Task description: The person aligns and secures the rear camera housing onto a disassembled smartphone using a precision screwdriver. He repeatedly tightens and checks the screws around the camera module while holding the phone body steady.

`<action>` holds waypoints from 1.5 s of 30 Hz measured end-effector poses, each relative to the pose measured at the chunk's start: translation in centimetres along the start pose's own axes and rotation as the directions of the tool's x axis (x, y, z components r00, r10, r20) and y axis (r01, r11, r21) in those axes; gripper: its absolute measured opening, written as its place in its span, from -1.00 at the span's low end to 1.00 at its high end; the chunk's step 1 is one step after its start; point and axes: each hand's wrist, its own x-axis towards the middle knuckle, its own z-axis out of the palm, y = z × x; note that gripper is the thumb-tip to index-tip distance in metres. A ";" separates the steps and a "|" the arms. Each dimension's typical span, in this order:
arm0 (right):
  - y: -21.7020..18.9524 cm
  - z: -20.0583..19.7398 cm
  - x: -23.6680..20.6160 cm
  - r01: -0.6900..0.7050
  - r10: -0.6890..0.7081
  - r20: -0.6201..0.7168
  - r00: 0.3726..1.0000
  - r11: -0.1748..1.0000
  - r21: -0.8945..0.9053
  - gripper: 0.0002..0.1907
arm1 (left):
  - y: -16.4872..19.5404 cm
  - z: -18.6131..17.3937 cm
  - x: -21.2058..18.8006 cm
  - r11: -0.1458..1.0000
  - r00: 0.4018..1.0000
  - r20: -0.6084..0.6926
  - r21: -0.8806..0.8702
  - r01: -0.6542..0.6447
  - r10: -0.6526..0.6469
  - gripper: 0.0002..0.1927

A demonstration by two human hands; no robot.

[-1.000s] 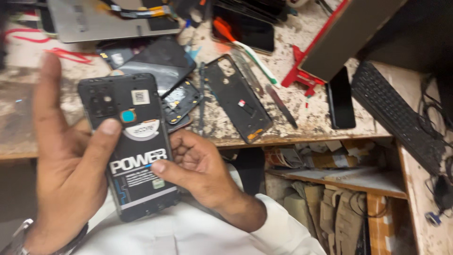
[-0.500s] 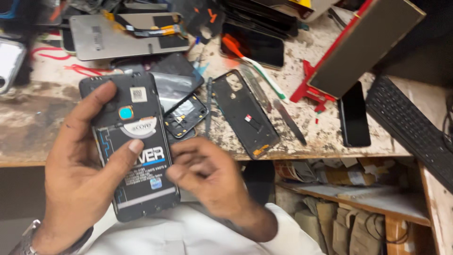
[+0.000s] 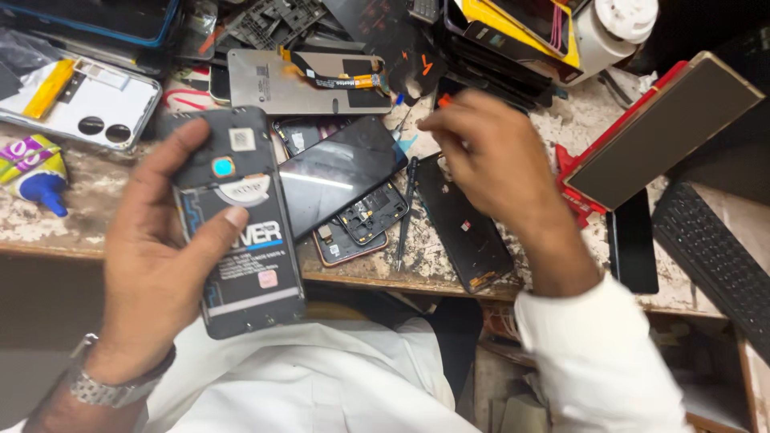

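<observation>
right hand point(image 3: 481, 148) blurred, keyboard point(image 3: 714, 256) cut off

glossy glass screen point(image 3: 341, 172), rough chipped worktop point(image 3: 80, 208)

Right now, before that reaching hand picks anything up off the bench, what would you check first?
1. Opened phone firmly held in left hand: ok, thumb and fingers clamp it.
2. Phone's battery facing up, visible: ok.
3. Right hand empty: cannot tell, blurred.
4. Orange-handled tool within reach: ok, right by the fingertips.
5. Screwdriver lying free on bench: ok.
6. Room among the loose parts: not ok, crowded.
</observation>
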 end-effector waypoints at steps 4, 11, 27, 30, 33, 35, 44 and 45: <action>1.9 1.0 4.0 0.367 -0.308 0.265 0.914 0.905 -0.214 -0.78 | -0.4 -0.7 -0.7 0.998 0.999 0.013 -0.061 0.032 -0.032 -0.30; 2.4 2.3 5.5 0.438 -0.389 0.351 0.852 0.896 -0.069 -0.66 | -0.4 -2.6 -1.8 0.987 0.991 -0.033 -0.098 0.126 -0.130 -0.29; 3.3 2.0 6.2 0.550 -0.451 0.435 0.780 0.825 -0.131 -0.60 | 0.4 -1.8 -2.4 0.986 0.986 -0.060 -0.062 0.154 -0.158 -0.30; 3.7 1.9 6.1 0.587 -0.470 0.445 0.762 0.792 -0.169 -0.56 | 0.4 -1.6 -2.5 0.985 0.983 -0.065 -0.045 0.168 -0.171 -0.30; 4.5 1.8 6.2 0.639 -0.495 0.488 0.719 0.747 -0.184 -0.60 | 0.5 -1.4 -2.6 0.986 0.984 -0.061 -0.038 0.163 -0.165 -0.30; 5.1 1.8 6.1 0.659 -0.522 0.441 0.730 0.707 -0.256 -0.67 | 0.5 -1.3 -2.7 0.984 0.983 -0.060 -0.037 0.174 -0.176 -0.30; 8.6 1.3 5.5 0.668 -0.632 0.223 0.742 0.670 -0.325 -0.83 | 0.6 -0.6 -2.7 0.977 0.975 -0.066 -0.016 0.214 -0.215 -0.28; 8.8 1.3 5.3 0.658 -0.639 0.184 0.747 0.671 -0.340 -0.82 | 0.6 -0.5 -2.7 0.977 0.975 -0.061 -0.019 0.213 -0.214 -0.28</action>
